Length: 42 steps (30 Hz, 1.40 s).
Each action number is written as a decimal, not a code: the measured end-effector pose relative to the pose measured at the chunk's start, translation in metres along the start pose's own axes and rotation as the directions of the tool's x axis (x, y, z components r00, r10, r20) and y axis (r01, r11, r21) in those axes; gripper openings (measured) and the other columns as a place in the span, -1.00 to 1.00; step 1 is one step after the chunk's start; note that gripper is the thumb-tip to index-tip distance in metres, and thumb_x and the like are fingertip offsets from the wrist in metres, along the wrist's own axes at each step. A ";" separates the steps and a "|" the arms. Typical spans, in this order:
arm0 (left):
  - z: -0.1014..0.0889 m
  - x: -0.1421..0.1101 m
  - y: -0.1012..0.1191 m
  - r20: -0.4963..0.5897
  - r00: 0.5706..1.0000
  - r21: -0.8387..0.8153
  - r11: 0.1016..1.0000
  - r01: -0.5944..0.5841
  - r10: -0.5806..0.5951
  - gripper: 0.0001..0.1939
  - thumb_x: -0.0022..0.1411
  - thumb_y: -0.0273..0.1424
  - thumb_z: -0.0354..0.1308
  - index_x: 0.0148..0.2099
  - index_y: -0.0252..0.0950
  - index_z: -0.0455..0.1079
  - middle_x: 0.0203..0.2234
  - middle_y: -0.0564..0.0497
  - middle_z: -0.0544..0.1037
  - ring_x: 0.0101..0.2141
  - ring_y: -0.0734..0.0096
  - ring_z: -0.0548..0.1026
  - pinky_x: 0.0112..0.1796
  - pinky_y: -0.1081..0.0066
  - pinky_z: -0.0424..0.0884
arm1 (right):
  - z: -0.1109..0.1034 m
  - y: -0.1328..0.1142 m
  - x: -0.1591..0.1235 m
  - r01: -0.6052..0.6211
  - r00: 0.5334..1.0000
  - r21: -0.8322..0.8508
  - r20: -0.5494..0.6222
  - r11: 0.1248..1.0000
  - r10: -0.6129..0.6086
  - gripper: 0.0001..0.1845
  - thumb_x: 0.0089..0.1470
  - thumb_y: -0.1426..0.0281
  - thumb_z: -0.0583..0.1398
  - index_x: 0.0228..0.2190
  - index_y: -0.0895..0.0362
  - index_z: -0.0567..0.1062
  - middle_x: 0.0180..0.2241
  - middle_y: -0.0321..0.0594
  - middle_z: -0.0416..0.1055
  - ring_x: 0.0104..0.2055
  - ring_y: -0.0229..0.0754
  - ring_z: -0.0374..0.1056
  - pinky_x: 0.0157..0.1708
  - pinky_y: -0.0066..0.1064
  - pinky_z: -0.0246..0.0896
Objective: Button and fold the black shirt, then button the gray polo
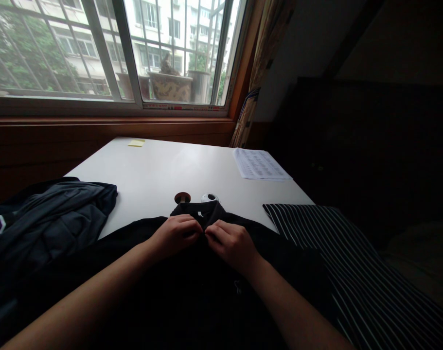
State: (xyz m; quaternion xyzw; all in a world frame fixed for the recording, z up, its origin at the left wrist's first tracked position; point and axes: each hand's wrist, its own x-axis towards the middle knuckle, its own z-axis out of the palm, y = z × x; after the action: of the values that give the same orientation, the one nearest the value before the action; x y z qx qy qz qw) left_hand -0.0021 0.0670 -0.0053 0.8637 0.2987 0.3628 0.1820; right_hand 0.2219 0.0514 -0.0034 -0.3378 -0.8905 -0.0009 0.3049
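A black collared shirt (pixel 192 291) lies spread out, front up, over the near part of the white table (pixel 163 165). Its collar (pixel 217 212) points away from me, and a small pale mark shows on the chest. Just below the collar opening, my left hand (pixel 179 231) pinches the shirt's front edge with closed fingers. My right hand (pixel 230 242) meets it there, fingertips also closed on the fabric. The two hands almost touch. Whether a button sits between the fingertips is hidden.
Behind the collar are a brown round spool (pixel 182 197) and a white round spool (pixel 210 197). A dark garment (pixel 61 214) lies at left, a striped cloth (pixel 338 243) at right. Printed papers (pixel 261 164) and a yellow note pad (pixel 136 143) rest farther back, before a barred window (pixel 177 53).
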 end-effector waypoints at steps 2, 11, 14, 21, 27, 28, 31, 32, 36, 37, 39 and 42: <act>0.000 0.001 0.000 0.000 1.000 0.002 1.000 0.001 -0.001 -0.89 0.29 -0.52 0.15 -0.26 -0.29 0.50 -0.36 -0.05 0.59 -0.34 0.39 0.55 -0.28 0.44 0.49 | 0.000 0.000 0.000 0.004 1.000 -0.002 -0.004 1.000 -0.004 -0.90 0.29 0.43 0.15 -0.26 0.10 0.50 -0.36 -0.25 0.50 -0.37 -0.22 0.42 -0.32 -0.40 0.23; 0.002 -0.002 -0.004 -0.004 1.000 0.014 1.000 -0.012 0.012 -0.89 0.28 -0.53 0.15 -0.24 -0.29 0.50 -0.36 -0.05 0.59 -0.33 0.38 0.55 -0.28 0.43 0.49 | -0.001 -0.001 0.001 0.021 1.000 -0.015 -0.013 1.000 -0.021 -0.89 0.29 0.44 0.15 -0.27 0.10 0.50 -0.37 -0.24 0.50 -0.37 -0.22 0.41 -0.32 -0.39 0.22; 0.000 -0.002 -0.002 0.002 1.000 0.007 1.000 -0.004 0.004 -0.89 0.28 -0.52 0.15 -0.24 -0.29 0.50 -0.35 -0.05 0.59 -0.33 0.38 0.55 -0.27 0.42 0.49 | -0.001 -0.001 0.001 0.027 1.000 -0.017 -0.016 0.999 -0.027 -0.88 0.29 0.45 0.15 -0.27 0.10 0.50 -0.37 -0.24 0.51 -0.37 -0.22 0.42 -0.33 -0.40 0.22; -0.002 -0.001 0.001 0.014 1.000 0.000 1.000 0.012 -0.012 -0.89 0.29 -0.51 0.14 -0.24 -0.29 0.50 -0.36 -0.06 0.58 -0.32 0.37 0.55 -0.27 0.41 0.49 | -0.001 -0.001 0.000 0.024 1.000 -0.009 -0.007 1.000 -0.024 -0.88 0.30 0.44 0.15 -0.26 0.10 0.51 -0.36 -0.22 0.52 -0.35 -0.21 0.44 -0.31 -0.39 0.25; -0.001 -0.002 -0.001 0.011 1.000 -0.003 1.000 0.018 -0.018 -0.89 0.27 -0.52 0.15 -0.23 -0.27 0.50 -0.35 -0.04 0.58 -0.32 0.37 0.55 -0.26 0.41 0.49 | -0.001 -0.001 0.000 0.018 1.000 0.000 -0.002 1.000 -0.018 -0.87 0.31 0.42 0.14 -0.24 0.10 0.51 -0.35 -0.21 0.53 -0.35 -0.20 0.44 -0.31 -0.38 0.26; -0.001 -0.003 -0.001 0.010 1.000 -0.007 1.000 0.018 -0.017 -0.89 0.26 -0.52 0.15 -0.24 -0.28 0.50 -0.35 -0.04 0.58 -0.32 0.37 0.55 -0.26 0.41 0.49 | -0.001 -0.001 0.000 0.017 1.000 0.003 0.000 1.000 -0.017 -0.87 0.31 0.42 0.14 -0.24 0.10 0.51 -0.34 -0.21 0.53 -0.35 -0.20 0.44 -0.31 -0.38 0.26; -0.001 -0.003 -0.002 0.014 1.000 -0.023 0.999 0.023 -0.023 -0.90 0.26 -0.52 0.16 -0.24 -0.28 0.50 -0.35 -0.05 0.58 -0.32 0.37 0.55 -0.26 0.40 0.49 | -0.001 -0.001 -0.001 0.012 1.000 0.013 0.001 1.000 -0.012 -0.88 0.30 0.42 0.15 -0.24 0.10 0.51 -0.34 -0.22 0.53 -0.34 -0.20 0.45 -0.30 -0.38 0.27; -0.001 -0.003 -0.002 0.015 0.999 -0.029 0.999 0.028 -0.028 -0.90 0.25 -0.52 0.16 -0.23 -0.28 0.50 -0.35 -0.05 0.58 -0.32 0.36 0.55 -0.25 0.40 0.49 | 0.000 -0.001 -0.001 0.010 1.000 0.015 -0.001 1.000 -0.010 -0.88 0.30 0.43 0.15 -0.25 0.10 0.51 -0.34 -0.22 0.53 -0.34 -0.20 0.45 -0.30 -0.38 0.27; -0.002 -0.003 -0.002 0.027 0.998 -0.053 0.997 0.053 -0.052 -0.90 0.25 -0.52 0.17 -0.22 -0.29 0.50 -0.34 -0.05 0.58 -0.31 0.37 0.54 -0.25 0.40 0.48 | 0.000 0.000 -0.001 0.007 1.000 0.019 -0.005 1.000 -0.007 -0.89 0.29 0.43 0.16 -0.25 0.10 0.51 -0.34 -0.22 0.53 -0.34 -0.21 0.45 -0.30 -0.39 0.28; -0.003 -0.004 -0.002 0.032 0.998 -0.059 0.997 0.057 -0.055 -0.90 0.25 -0.52 0.17 -0.22 -0.29 0.50 -0.34 -0.05 0.58 -0.31 0.37 0.54 -0.25 0.40 0.48 | 0.000 0.000 -0.001 0.006 1.000 0.021 -0.004 1.000 -0.005 -0.88 0.30 0.42 0.15 -0.24 0.10 0.51 -0.34 -0.22 0.53 -0.34 -0.21 0.45 -0.29 -0.40 0.28; -0.003 -0.004 -0.002 0.036 0.997 -0.068 0.996 0.064 -0.062 -0.91 0.25 -0.52 0.17 -0.22 -0.28 0.50 -0.34 -0.04 0.57 -0.31 0.37 0.54 -0.25 0.40 0.48 | 0.001 0.001 -0.002 0.003 1.000 0.026 -0.001 1.000 -0.003 -0.88 0.30 0.42 0.15 -0.23 0.10 0.51 -0.33 -0.21 0.53 -0.33 -0.21 0.45 -0.29 -0.40 0.28; -0.003 -0.004 -0.001 0.032 0.997 -0.071 0.995 0.069 -0.067 -0.91 0.24 -0.52 0.17 -0.23 -0.28 0.50 -0.35 -0.04 0.57 -0.32 0.37 0.54 -0.25 0.41 0.49 | 0.000 0.001 -0.002 -0.001 1.000 0.030 0.006 1.000 0.001 -0.89 0.30 0.42 0.16 -0.23 0.09 0.51 -0.33 -0.21 0.53 -0.33 -0.21 0.45 -0.29 -0.40 0.29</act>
State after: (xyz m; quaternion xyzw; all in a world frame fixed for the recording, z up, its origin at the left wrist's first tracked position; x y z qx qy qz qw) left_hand -0.0069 0.0658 -0.0063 0.8513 0.3119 0.3542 0.2294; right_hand 0.2233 0.0511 -0.0048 -0.3335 -0.8911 0.0136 0.3075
